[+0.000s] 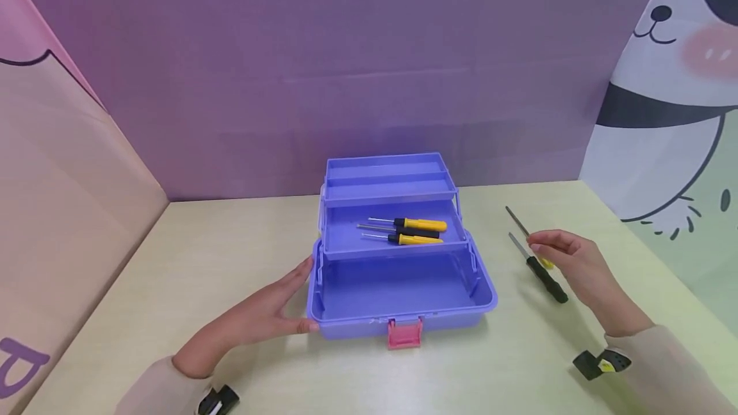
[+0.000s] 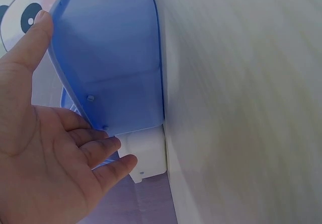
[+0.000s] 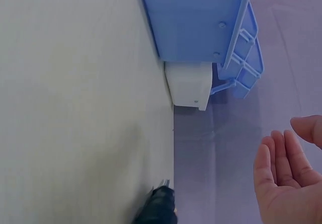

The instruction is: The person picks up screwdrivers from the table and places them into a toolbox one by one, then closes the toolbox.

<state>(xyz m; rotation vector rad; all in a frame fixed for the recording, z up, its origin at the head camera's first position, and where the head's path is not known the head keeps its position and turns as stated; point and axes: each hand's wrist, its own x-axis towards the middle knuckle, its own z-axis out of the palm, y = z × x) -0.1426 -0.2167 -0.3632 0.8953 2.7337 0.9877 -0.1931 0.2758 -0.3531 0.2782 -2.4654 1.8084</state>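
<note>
A purple toolbox (image 1: 403, 323) with a pink latch (image 1: 405, 334) stands unfolded on the table. My left hand (image 1: 268, 309) rests against its left side, thumb at the front corner and fingers extended along the wall (image 2: 110, 48). In the middle tray (image 1: 346, 242) lie two yellow-handled screwdrivers (image 1: 425, 225) and a black-handled one (image 1: 416, 232). My right hand (image 1: 567, 261) hovers over a yellow-handled screwdriver (image 1: 546, 263), partly covering it; the right wrist view shows nothing between thumb and fingers. A black-handled screwdriver (image 1: 548, 279) lies beside it on the table.
The upper tray (image 1: 386, 187) is raised at the back of the toolbox. Behind the table (image 1: 242, 235) hangs a purple backdrop (image 1: 369, 69). A cartoon-printed panel (image 1: 663, 146) borders the right side and a pale panel (image 1: 52, 210) the left.
</note>
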